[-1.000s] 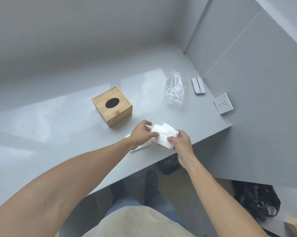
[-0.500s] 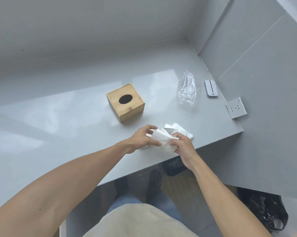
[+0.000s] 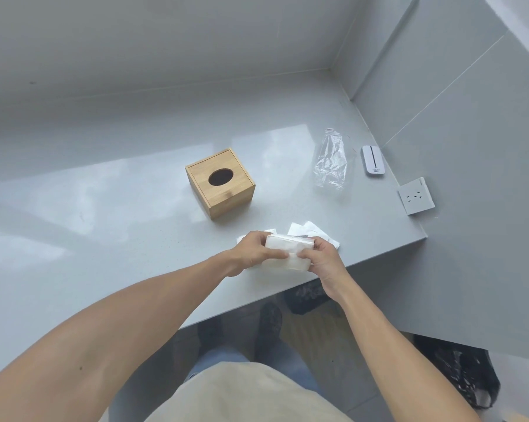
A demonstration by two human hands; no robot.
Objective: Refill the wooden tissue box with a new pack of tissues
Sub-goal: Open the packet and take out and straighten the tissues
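Observation:
The wooden tissue box [image 3: 220,187] stands upright on the grey counter [image 3: 105,226], lid on, its dark oval slot facing up. Nearer to me, just inside the counter's front edge, both hands grip a white pack of tissues [image 3: 287,251] in clear wrap. My left hand [image 3: 257,249] holds its left end and my right hand [image 3: 322,257] its right end, thumbs meeting on the near face. Loose white tissues [image 3: 313,231] lie on the counter just behind the pack, partly hidden by my hands.
A crumpled clear plastic wrapper [image 3: 331,161] lies right of the box. A small white device [image 3: 372,161] sits by the right wall, with a wall socket [image 3: 416,195] near it. A black bag [image 3: 461,376] lies on the floor, lower right.
The hands have drawn the pack up off the loose tissues and now hold it squarely between them. The view has shifted, so the box appears further right.

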